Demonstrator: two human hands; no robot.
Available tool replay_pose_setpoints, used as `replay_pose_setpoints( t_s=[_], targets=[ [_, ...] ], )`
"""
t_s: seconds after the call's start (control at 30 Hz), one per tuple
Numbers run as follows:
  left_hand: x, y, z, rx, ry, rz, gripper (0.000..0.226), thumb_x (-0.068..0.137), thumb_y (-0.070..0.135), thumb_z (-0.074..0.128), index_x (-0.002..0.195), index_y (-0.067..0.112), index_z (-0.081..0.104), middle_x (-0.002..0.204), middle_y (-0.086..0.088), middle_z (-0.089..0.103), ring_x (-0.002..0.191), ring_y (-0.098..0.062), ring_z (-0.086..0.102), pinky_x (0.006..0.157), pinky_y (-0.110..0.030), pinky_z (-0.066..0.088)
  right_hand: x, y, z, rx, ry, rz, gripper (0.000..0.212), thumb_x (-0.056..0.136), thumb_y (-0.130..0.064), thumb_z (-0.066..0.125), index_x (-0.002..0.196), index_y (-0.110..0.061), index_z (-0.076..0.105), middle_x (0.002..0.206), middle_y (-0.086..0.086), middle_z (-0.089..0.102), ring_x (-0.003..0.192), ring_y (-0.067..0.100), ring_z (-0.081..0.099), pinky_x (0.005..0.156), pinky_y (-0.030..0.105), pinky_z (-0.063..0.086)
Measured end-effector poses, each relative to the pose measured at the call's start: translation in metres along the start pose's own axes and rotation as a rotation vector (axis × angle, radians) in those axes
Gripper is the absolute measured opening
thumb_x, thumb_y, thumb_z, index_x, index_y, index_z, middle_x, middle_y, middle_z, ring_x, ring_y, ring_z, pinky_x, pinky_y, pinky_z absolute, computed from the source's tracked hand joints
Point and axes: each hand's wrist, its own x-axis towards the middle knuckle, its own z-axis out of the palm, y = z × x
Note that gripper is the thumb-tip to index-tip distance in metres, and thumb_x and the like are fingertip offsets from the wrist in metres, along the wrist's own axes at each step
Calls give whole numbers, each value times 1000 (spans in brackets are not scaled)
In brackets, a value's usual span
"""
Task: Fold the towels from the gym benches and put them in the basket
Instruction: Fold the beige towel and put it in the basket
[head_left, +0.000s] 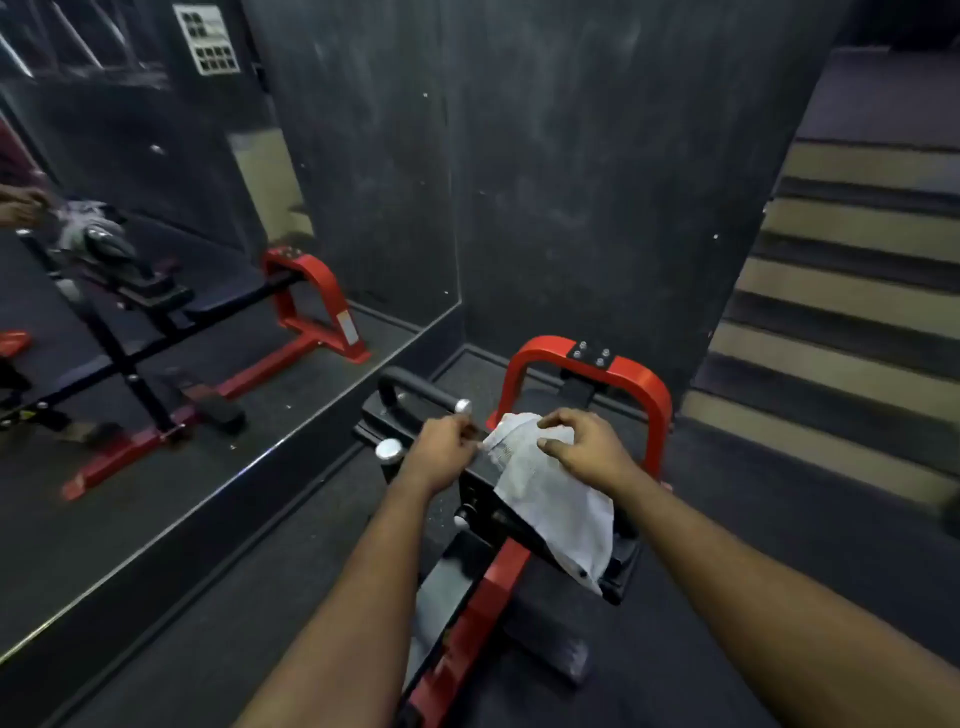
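Observation:
A white towel (556, 499) lies draped over the black pad of a red-and-black gym bench (592, 374) in front of me, hanging down toward its near right side. My left hand (447, 447) pinches the towel's upper left corner. My right hand (582, 441) rests on the towel's top edge with fingers curled into the cloth. No basket is in view.
A wall mirror (156, 260) on the left reflects the bench and my hands. Dark walls close the corner ahead. Stairs (841, 291) rise on the right. Metal knobs (389, 449) stick out from the bench frame by my left hand. Dark rubber floor surrounds the bench.

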Motion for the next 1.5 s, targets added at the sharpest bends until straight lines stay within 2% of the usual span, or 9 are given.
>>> replay_pose_setpoints(
  t_s=[0.17, 0.27, 0.37, 0.53, 0.67, 0.8, 1.07, 1.23, 1.5],
  targets=[
    [46, -21, 47, -14, -153, -48, 31, 76, 27, 71, 107, 21, 66, 94, 0, 70, 85, -20, 65, 78, -35, 54, 38, 16, 22, -104, 6, 25, 29, 83, -29, 69, 112, -28, 68, 118, -10, 66, 121, 13, 49, 103, 41, 41],
    [60, -20, 55, 28, -66, -15, 7, 80, 17, 64, 83, 21, 60, 79, 0, 65, 78, -23, 64, 65, -34, 50, 49, 23, 23, -115, 2, 23, 29, 83, -25, 69, 112, -27, 69, 117, -9, 67, 119, 14, 50, 102, 40, 42],
    [68, -15, 48, 1, 17, 59, 15, 77, 19, 61, 69, 22, 49, 70, 2, 58, 68, -22, 58, 57, -31, 43, 55, 26, 21, -125, 9, 10, 30, 82, -25, 69, 112, -28, 69, 115, -8, 68, 117, 14, 52, 100, 39, 45],
    [78, 34, 5, -94, -13, 299, 9, 80, 13, 62, 80, 18, 55, 67, 2, 61, 67, -18, 56, 64, -30, 43, 58, 3, -2, -14, 6, -7, 45, 79, -23, 73, 123, -30, 62, 126, -7, 63, 120, 9, 55, 104, 27, 42],
    [72, 93, -33, -154, -1, 476, 10, 86, 8, 60, 88, 18, 60, 70, 5, 60, 67, -9, 52, 64, -20, 41, 60, -30, -44, 109, 65, -144, 26, 77, -25, 73, 102, -20, 69, 97, -6, 72, 91, 6, 66, 86, 30, 53],
    [57, 150, -65, -218, 183, 531, 12, 89, 13, 59, 98, 16, 52, 81, 2, 65, 72, -14, 60, 68, -23, 45, 47, -71, -114, 55, 241, -191, 20, 78, -26, 75, 71, -18, 59, 61, -3, 59, 55, 2, 48, 55, 28, 43],
    [3, 223, -104, 4, 233, 447, 9, 89, 10, 53, 84, 17, 53, 72, -7, 63, 71, -26, 56, 64, -33, 39, -6, -126, -229, 17, 405, -351, 11, 78, -4, 58, 80, -14, 56, 70, 1, 62, 61, 12, 51, 60, 23, 41],
    [-51, 287, -114, -26, 324, 548, 7, 91, 10, 51, 85, 12, 51, 71, -8, 57, 66, -25, 50, 54, -23, 32, -60, -127, -257, 28, 320, -411, 17, 79, -13, 71, 94, -20, 67, 79, 0, 71, 65, 5, 57, 61, 17, 46],
    [-104, 311, -84, -22, 469, 502, 7, 83, 14, 54, 76, 14, 52, 60, -1, 57, 61, -21, 54, 57, -32, 41, -119, -132, -282, -28, 420, -530, 14, 87, -26, 71, 78, -15, 69, 60, -7, 56, 55, 1, 45, 55, 16, 35]
  ],
)
